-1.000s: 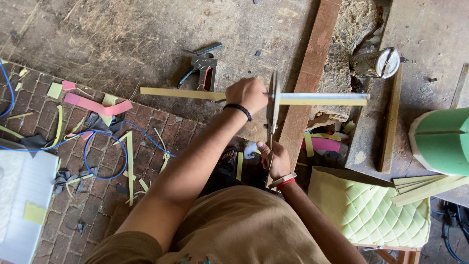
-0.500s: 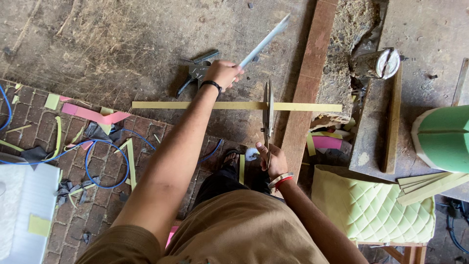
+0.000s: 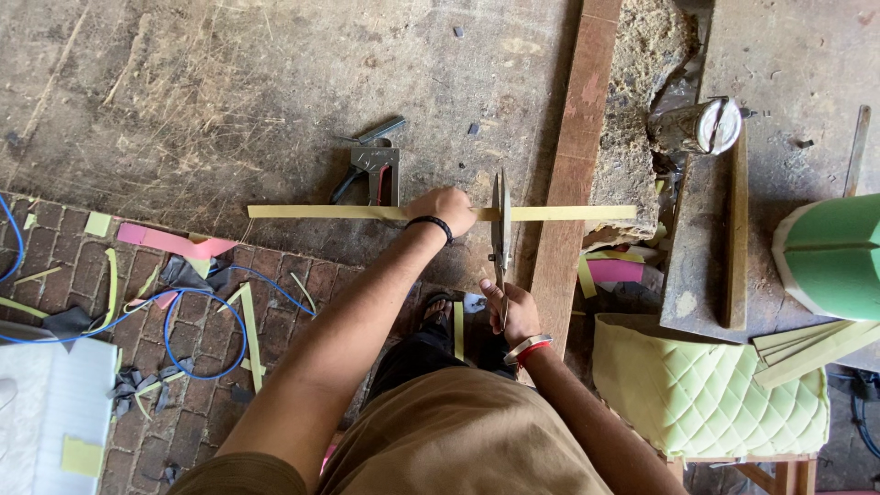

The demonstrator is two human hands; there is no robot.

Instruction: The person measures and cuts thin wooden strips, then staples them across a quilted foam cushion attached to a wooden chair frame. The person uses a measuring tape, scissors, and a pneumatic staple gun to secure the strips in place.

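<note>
Head view, looking straight down: the left hand (image 3: pixel 446 207) is closed around a long, thin yellow-green strip of material (image 3: pixel 302 212), which stretches level from left to right above the scratched concrete floor (image 3: pixel 229 82). The right hand (image 3: pixel 510 310), wearing a red and white wristband (image 3: pixel 527 348), grips the handles of a pair of long metal scissors (image 3: pixel 500 234). The blades point away from the body and cross the strip just right of the left hand. Just beyond the strip, a grey metal staple gun (image 3: pixel 374 170) lies on the floor. A reddish wooden plank (image 3: pixel 573 156) runs away from the person on the right, under the strip's far end. A quilted light-green cushion (image 3: pixel 701 390) sits at lower right, and a blue cable (image 3: pixel 197 335) loops over the brick paving (image 3: pixel 82 266) among yellow-green offcuts.
</note>
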